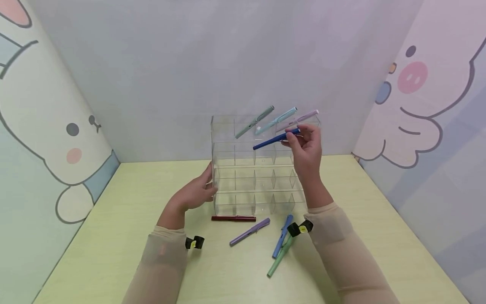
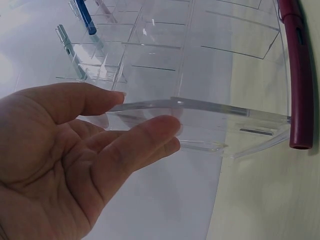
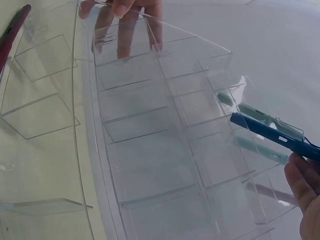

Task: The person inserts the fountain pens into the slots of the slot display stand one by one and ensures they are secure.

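As the left hand point(image 1: 193, 193) rests relaxed fingers against the acrylic organizer point(image 1: 244, 192), likely steadying it, the right hand point(image 1: 306, 150) pinches the dark-blue pen point(image 1: 270, 141) out front by its upper end, lower end free.

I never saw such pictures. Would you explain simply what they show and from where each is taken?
No machine here: only a person's left hand and right hand. Picture one is from the head, two from the left wrist, three from the right. On the table, in front of a clear rack, lie a dark red pen, purple pen, blue pen and green pen. A grey-green pen, pale blue pen and lilac pen lean at the rack's top. The right hand holds a dark blue pen; the left grips the rack's side.
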### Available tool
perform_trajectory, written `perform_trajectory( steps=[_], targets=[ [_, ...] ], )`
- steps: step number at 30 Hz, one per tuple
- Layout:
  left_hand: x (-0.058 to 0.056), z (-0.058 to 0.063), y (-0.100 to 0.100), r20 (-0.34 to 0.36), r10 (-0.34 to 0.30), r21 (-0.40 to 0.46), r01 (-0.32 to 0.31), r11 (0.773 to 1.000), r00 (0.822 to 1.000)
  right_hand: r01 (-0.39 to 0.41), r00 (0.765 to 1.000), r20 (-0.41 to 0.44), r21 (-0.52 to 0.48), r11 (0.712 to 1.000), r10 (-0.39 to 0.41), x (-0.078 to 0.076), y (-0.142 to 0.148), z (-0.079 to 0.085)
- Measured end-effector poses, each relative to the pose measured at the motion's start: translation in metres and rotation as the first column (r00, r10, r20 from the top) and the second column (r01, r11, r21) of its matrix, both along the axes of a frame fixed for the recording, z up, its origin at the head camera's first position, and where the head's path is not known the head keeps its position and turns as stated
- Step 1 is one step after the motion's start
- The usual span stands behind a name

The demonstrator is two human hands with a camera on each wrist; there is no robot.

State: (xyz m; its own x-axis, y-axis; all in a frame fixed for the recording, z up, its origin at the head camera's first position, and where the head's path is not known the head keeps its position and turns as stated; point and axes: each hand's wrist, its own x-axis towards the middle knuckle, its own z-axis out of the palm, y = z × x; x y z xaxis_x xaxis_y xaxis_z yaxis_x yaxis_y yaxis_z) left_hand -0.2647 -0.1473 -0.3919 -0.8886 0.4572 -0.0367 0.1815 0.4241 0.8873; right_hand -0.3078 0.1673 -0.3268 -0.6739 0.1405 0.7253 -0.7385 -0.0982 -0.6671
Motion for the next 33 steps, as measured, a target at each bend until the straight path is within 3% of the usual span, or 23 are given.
perform_trajectory(
  steps=[12,20,28,33],
  targets=[
    [-0.001,0.000,0.000,0.000,-0.002,0.006,0.002,1.000,1.000,0.054,0.996,0.062,0.190,0.980,-0.067,-0.003,-0.011,-0.010],
    [0.000,0.001,0.002,0.001,-0.001,0.011,0.001,1.000,1.000,0.182,0.978,0.023,0.382,0.906,-0.207,-0.003,-0.017,-0.015],
    [-0.001,0.002,0.003,0.008,-0.003,0.017,0.003,1.000,1.000,0.236,0.959,0.025,0.480,0.845,-0.282,-0.001,-0.021,-0.015],
    [-0.001,0.002,0.003,0.004,-0.009,0.022,0.009,1.000,1.000,0.248,0.955,0.015,0.508,0.825,-0.296,-0.001,-0.022,-0.016]
  ],
)
